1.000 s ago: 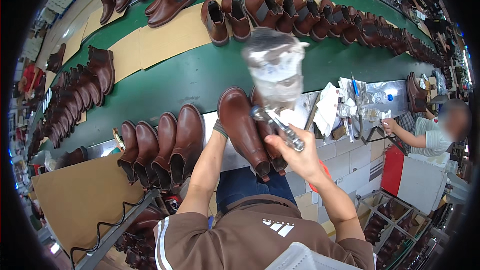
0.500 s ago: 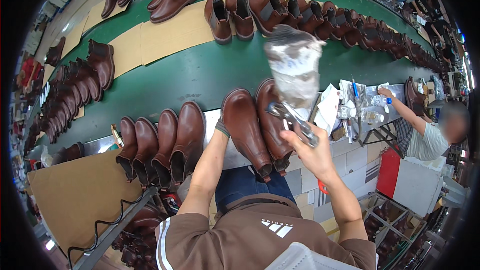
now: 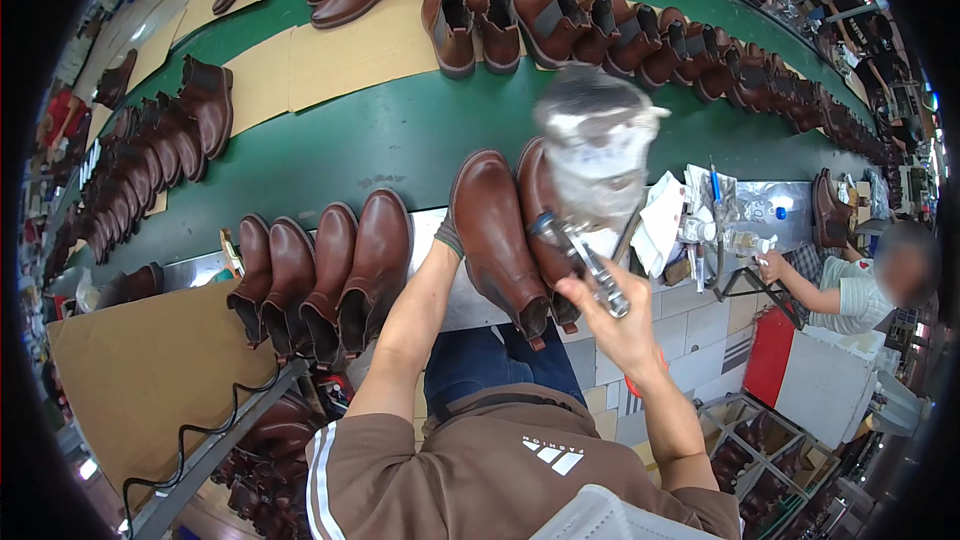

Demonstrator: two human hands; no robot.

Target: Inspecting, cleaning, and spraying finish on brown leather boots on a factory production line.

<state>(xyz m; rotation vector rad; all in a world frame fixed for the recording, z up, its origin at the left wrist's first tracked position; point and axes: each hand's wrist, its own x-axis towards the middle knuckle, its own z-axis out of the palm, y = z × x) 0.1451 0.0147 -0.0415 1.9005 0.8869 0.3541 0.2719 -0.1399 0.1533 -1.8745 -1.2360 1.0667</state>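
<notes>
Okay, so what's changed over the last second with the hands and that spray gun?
The right hand has kept its hold on the spray gun and swung it rightward, its wrapped cup rising slightly, so it now hangs over the right boot of the pair. The left hand stayed on the left boot. The row of boots beside it has not moved.

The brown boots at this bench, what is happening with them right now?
A person in a brown shirt works on a pair of brown boots at the edge of a green conveyor. The left hand is inside one boot, mostly hidden. The right hand holds a spray gun with a wrapped cup above the pair. Four more boots wait to the left.
</notes>
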